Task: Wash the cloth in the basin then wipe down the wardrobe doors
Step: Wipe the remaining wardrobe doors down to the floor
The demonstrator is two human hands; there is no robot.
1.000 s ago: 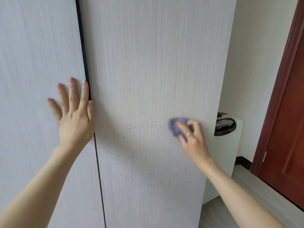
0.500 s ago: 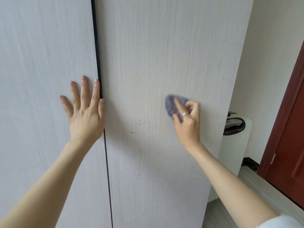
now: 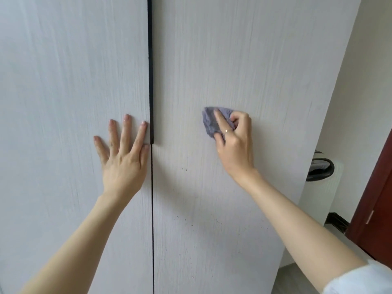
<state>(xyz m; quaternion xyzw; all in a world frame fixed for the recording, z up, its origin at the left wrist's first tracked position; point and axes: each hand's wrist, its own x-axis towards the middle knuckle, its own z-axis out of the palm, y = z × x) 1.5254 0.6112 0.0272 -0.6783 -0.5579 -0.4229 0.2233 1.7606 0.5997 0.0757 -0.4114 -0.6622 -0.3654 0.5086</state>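
Two pale wood-grain wardrobe doors fill the view, the left door (image 3: 63, 124) and the right door (image 3: 244, 60), split by a dark vertical gap. My left hand (image 3: 123, 158) lies flat with spread fingers on the left door, right beside the gap. My right hand (image 3: 233, 141) holds a small purple-grey cloth (image 3: 210, 122) bunched against the right door at mid height, index finger stretched over it, the other fingers curled round it. Small dark specks dot the right door below the cloth. No basin is in view.
Right of the wardrobe stands a white ribbed appliance (image 3: 318, 198) with a dark top. A dark red door (image 3: 379, 198) is at the far right edge, against a white wall. A strip of grey floor (image 3: 297, 279) shows at the bottom right.
My right hand has carried the cloth upward on the right door, above the cluster of specks. The view has shifted right and up. My left hand stays flat by the gap.
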